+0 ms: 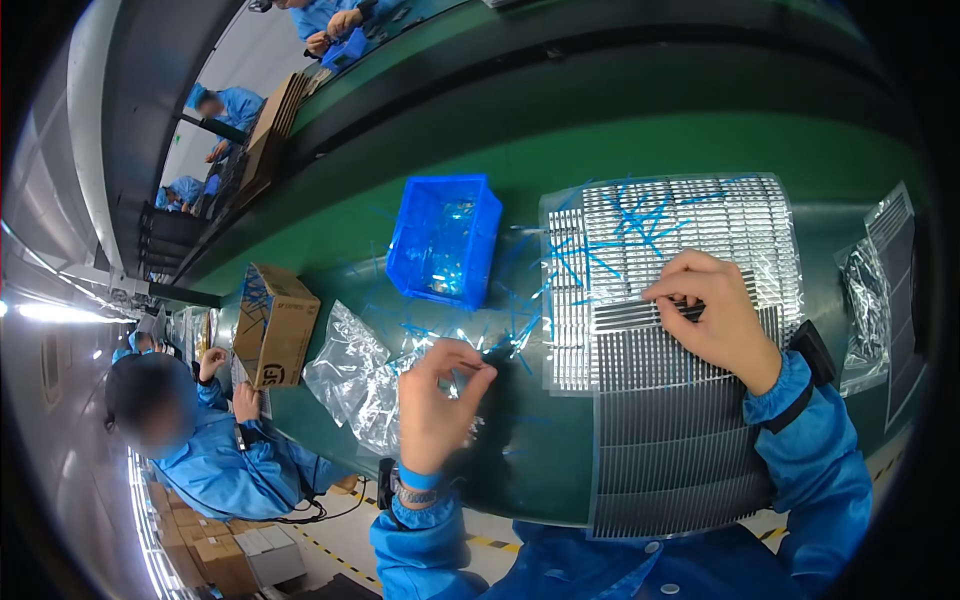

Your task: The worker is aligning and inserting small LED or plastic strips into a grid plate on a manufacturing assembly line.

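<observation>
My left hand [440, 405] is closed in a pinch above the table's near side, with a small dark piece [496, 356] at its fingertips. Its exact kind is too small to tell. My right hand [715, 315] bends over a sheet of black strips [680, 440], thumb and fingertips pinched together at its upper rows. What they grip there is hidden. Beneath the black sheet lies a silvery sheet with rows of small slots [700, 215], and thin blue strips [640, 225] are scattered over it.
A blue plastic bin [492, 240] with small shiny bits inside stands left of the sheets. Loose blue strips surround it. Crumpled clear plastic [350, 375] and a cardboard box [285, 335] are farther left. Bagged dark sheets [890, 300] lie right. A co-worker [220, 450] sits at left.
</observation>
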Available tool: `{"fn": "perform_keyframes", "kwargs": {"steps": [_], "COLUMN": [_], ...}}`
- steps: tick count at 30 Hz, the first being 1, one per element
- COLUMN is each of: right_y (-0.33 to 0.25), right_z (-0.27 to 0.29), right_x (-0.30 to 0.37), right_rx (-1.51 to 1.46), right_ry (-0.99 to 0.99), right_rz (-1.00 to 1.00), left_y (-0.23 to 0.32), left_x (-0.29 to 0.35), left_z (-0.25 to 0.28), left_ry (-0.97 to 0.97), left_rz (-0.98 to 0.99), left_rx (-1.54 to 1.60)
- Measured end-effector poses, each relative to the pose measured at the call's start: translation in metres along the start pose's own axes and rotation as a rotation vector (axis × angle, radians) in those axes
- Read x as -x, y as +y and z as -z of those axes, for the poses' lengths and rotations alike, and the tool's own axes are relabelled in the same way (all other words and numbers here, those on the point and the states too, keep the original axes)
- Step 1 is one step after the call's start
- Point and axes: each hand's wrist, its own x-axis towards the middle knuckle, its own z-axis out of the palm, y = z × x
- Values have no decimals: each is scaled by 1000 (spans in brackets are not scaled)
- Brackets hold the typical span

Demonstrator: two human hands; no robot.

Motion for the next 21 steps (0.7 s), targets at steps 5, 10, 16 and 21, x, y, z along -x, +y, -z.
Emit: {"fn": "perform_keyframes", "kwargs": {"steps": [5,10,16,21], "right_y": [-3,-16,-1,-2], "right_z": [4,4,7,11], "right_x": [-1,1,11,8], "right_rx": [21,-157,-329,-390], "right_ry": [0,179,-61,-263], "right_rz": [14,43,179,104], "left_y": [35,80,73,53], "left_x": [-3,-18,-41,-36], "left_z": [9,-26,-79,-95], "left_ry": [83,-115,-103,-95], "left_rz": [-74,-483,-490,-550], "left_rx": [163,332,494,498]}}
